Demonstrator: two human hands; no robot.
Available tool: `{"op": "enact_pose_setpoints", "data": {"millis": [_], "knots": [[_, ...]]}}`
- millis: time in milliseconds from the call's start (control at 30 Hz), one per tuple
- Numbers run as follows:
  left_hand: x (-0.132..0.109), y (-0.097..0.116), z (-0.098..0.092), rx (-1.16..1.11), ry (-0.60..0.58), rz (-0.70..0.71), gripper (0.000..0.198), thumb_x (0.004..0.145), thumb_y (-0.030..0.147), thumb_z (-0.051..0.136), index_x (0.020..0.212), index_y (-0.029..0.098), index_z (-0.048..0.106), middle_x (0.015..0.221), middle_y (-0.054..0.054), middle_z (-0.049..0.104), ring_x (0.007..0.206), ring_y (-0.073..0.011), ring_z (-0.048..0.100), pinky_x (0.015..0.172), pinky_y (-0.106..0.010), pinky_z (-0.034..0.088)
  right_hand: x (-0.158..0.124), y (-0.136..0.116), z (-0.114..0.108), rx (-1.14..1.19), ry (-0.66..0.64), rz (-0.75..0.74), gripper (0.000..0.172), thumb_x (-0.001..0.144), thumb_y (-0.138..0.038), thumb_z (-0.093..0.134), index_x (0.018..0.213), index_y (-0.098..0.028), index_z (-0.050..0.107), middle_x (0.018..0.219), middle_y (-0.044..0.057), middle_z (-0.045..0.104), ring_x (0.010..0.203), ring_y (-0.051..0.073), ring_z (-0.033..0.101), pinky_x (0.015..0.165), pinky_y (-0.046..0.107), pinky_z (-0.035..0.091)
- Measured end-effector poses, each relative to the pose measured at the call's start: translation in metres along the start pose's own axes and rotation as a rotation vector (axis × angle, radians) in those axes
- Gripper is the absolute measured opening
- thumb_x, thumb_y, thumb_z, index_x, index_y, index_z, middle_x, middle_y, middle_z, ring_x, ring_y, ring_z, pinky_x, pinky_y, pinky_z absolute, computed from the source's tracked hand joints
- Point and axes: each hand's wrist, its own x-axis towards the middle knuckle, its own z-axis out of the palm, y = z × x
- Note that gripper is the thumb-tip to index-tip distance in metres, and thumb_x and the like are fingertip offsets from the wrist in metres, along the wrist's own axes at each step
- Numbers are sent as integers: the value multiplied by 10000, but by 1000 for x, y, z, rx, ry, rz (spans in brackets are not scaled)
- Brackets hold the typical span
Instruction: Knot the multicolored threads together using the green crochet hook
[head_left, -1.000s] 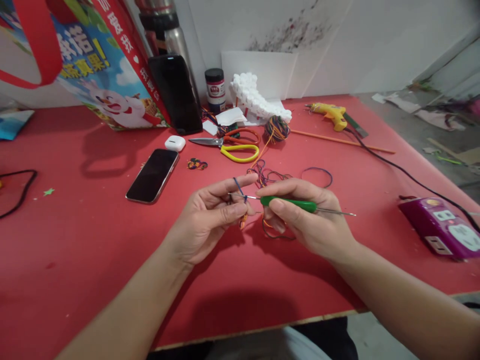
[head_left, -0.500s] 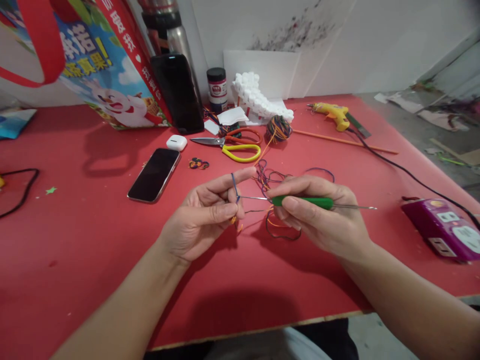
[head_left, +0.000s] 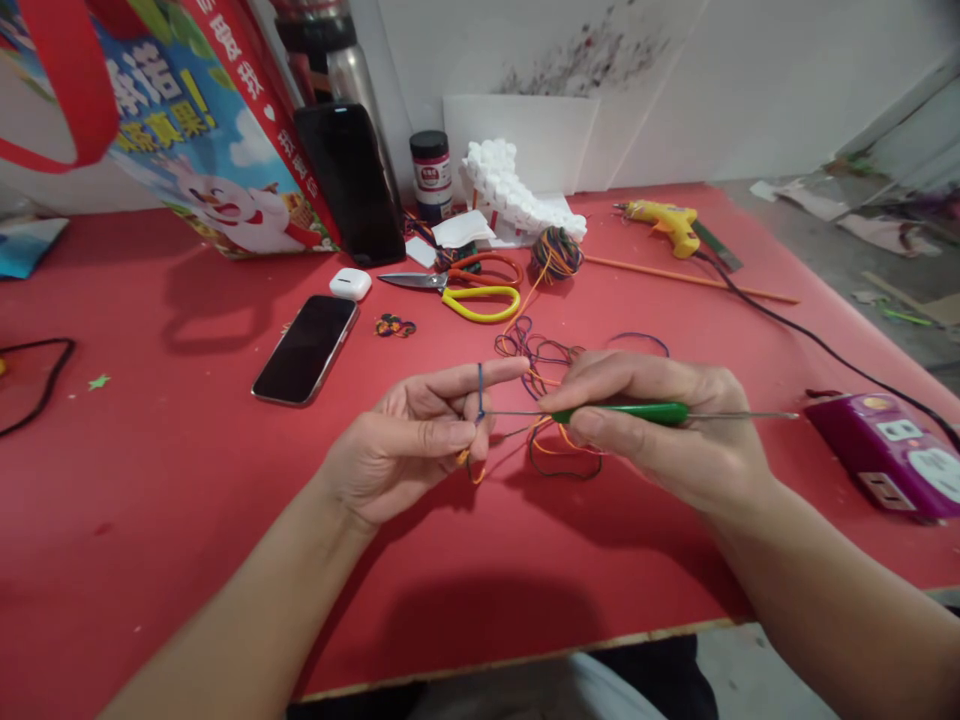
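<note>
My left hand point(head_left: 416, 440) pinches a small piece of crochet work point(head_left: 463, 456) in orange and dark yarn between thumb and fingers. A blue strand of yarn point(head_left: 480, 390) passes over its outstretched index finger. My right hand point(head_left: 660, 420) grips the green handle of a crochet hook point(head_left: 649, 412). The hook's thin metal end reaches left to the blue loop by my left fingertips; its other metal end sticks out to the right. Loose multicoloured yarn point(head_left: 536, 350) lies tangled behind my hands and runs back to a yarn ball point(head_left: 556, 254).
Scissors point(head_left: 480, 302), a phone point(head_left: 306, 350), a white earbud case point(head_left: 350, 284) and a small crocheted piece point(head_left: 394, 326) lie beyond my hands on the red table point(head_left: 187, 480). A yellow glue gun point(head_left: 664, 225) is at the back right, a purple power strip point(head_left: 889, 455) at the right.
My right hand and the hook have moved a little to the right and down. My left index finger has lowered slightly, with the blue strand still over it.
</note>
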Motion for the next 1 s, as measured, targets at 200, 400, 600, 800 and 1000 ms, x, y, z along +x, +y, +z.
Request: {"op": "enact_pose_setpoints", "data": {"millis": [200,400,600,800,1000], "knots": [[1,1,0,39,-21,-24,505,724,139,821,1229,119,817,660,-2,677,612,-116,641,964,-341,563,0,3,-11,-9,-70,23,79,845,-209,851,909,-241,884,717,45,716,631,169,627,534,292,498],[1,1,-3,44,-45,-66,492,711,141,805,1201,106,824,656,-25,671,589,-131,610,674,-261,524,-1,6,-17,43,-135,88,87,864,-258,863,944,-230,883,752,40,735,632,151,623,558,283,486],[3,-1,-4,47,-41,-76,501,690,142,840,1191,129,836,670,-28,666,580,-120,607,609,-236,497,0,6,-16,114,-123,160,76,876,-264,857,931,-218,880,725,32,722,611,132,619,542,259,469],[3,-2,-4,47,-47,-64,498,702,144,854,1200,144,835,680,-25,668,574,-109,609,601,-225,496,2,5,-11,163,-93,218,54,870,-221,842,899,-183,867,661,22,694,542,104,571,481,235,427],[4,-1,-6,47,-51,-68,482,707,155,843,1189,154,840,666,-23,672,561,-119,620,589,-236,512,2,5,-10,175,-88,215,39,871,-182,824,886,-179,859,629,10,666,535,102,567,479,232,437]]}}
